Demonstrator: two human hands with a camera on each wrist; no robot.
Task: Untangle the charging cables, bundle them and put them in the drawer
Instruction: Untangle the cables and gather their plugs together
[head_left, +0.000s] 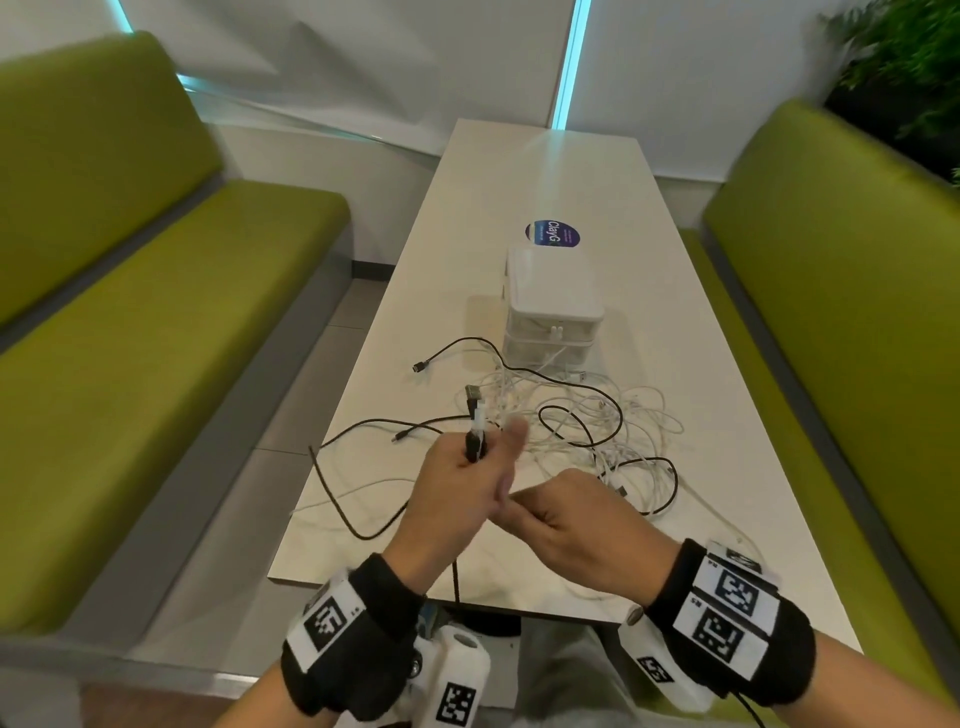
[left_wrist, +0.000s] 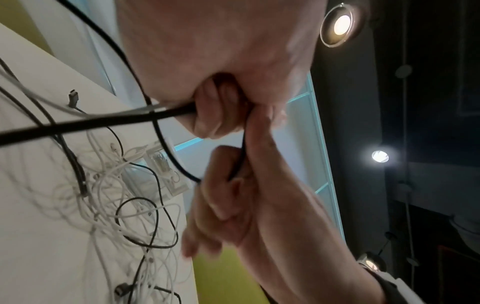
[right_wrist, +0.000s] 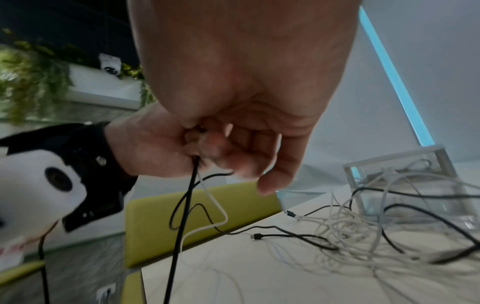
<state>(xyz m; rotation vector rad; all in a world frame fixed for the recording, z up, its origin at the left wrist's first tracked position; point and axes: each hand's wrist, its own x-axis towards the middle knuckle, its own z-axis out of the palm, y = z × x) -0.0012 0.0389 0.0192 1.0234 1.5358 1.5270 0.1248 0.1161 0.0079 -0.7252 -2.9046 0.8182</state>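
A tangle of white and black charging cables (head_left: 613, 431) lies on the white table (head_left: 545, 171), in front of a small clear plastic drawer unit (head_left: 553, 306). Above the table's near end my left hand (head_left: 470, 457) grips a thick black cable (left_wrist: 78, 123) together with a white one, and their plugs (head_left: 478, 415) stick up out of the fist. My right hand (head_left: 524, 512) is right beside the left palm, with its fingers (right_wrist: 200, 152) pinching a black cable (right_wrist: 182, 226) that hangs down. A white cable loop (right_wrist: 215, 207) hangs below the two hands.
Green padded benches run along the left (head_left: 130, 322) and right (head_left: 841, 312) of the narrow table. A round dark sticker (head_left: 552, 234) lies behind the drawer unit. Loose black cable ends (head_left: 418, 367) trail across the table's left half, and one strand drops over the front edge (head_left: 456, 577).
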